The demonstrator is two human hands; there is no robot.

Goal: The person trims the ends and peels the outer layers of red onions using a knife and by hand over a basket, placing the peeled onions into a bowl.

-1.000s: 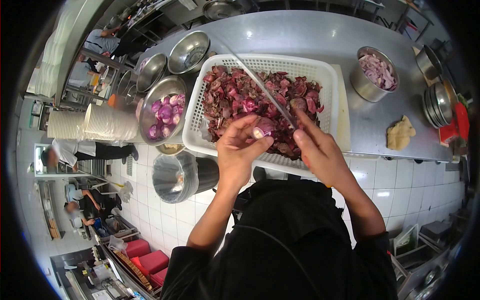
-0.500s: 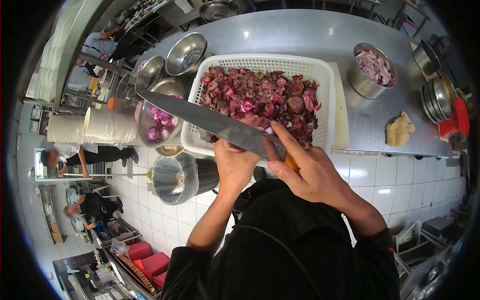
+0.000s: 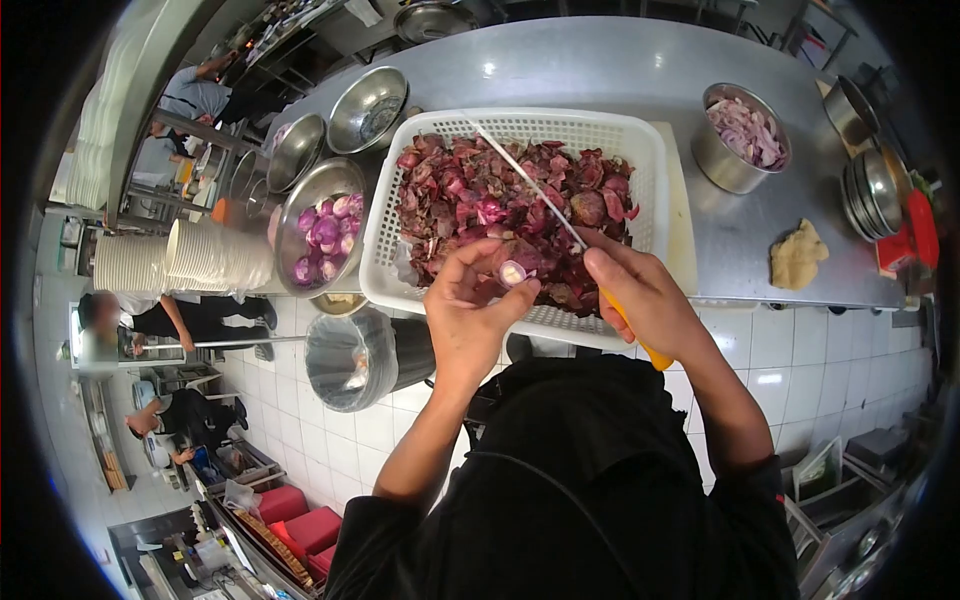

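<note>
Over the near side of a white perforated basket (image 3: 655, 185), my left hand (image 3: 468, 310) pinches a small red onion (image 3: 513, 273) whose pale cut end faces up. My right hand (image 3: 645, 300) grips a knife (image 3: 530, 183) by its yellow handle. The blade slants up and to the left above the basket, apart from the onion, with its thin edge toward me. Loose red onion skins and whole onions (image 3: 590, 207) fill the basket. To the left, a metal bowl (image 3: 291, 222) contains peeled purple onions (image 3: 325, 235).
A metal pot (image 3: 728, 165) of cut onions and a crumpled tan cloth (image 3: 798, 255) are on the steel table (image 3: 580, 60) at right. Two metal bowls (image 3: 368, 110) stand at back left. A lined bin (image 3: 350, 360) is on the floor. Several people (image 3: 195, 95) are at left.
The knife has swung from lying broad across both hands to a steep slant at right. My right hand has moved right, away from my left, and the cut onion now shows.
</note>
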